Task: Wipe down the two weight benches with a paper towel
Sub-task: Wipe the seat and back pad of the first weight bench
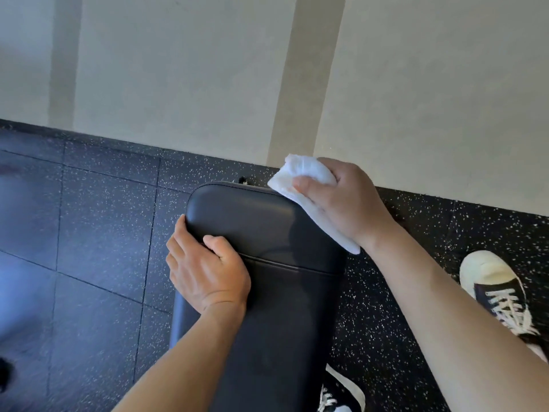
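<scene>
Both forearms come in from bottom of frame, bare, reaching fwd over bench (267, 292). Left hand (205, 272) clamps bench's left edge near far end: thumb lies on top of pad, fingers curl down over the side, wrist slightly bent. Right hand (341, 200) sits at far right corner of pad, gripping paper towel (303, 176); thumb presses across towel, fingers wrapped over a bunched part, hand tilted down onto the corner. Towel is white, crumpled at top, w/ a flatter flap trailing under the palm & along bench's right edge down to the wrist. Bench pad is black, smooth, slightly glossy, rounded corners, w/ a seam running across it just below left thumb; it runs from bottom of frame toward wall (208, 69). Wall is off-white w/ two darker vertical bands. Floor (98, 203) is dark speckled rubber tile. Right of bench, two black-and-white sneakers (499, 289), one near bottom edge, partly cut off.
</scene>
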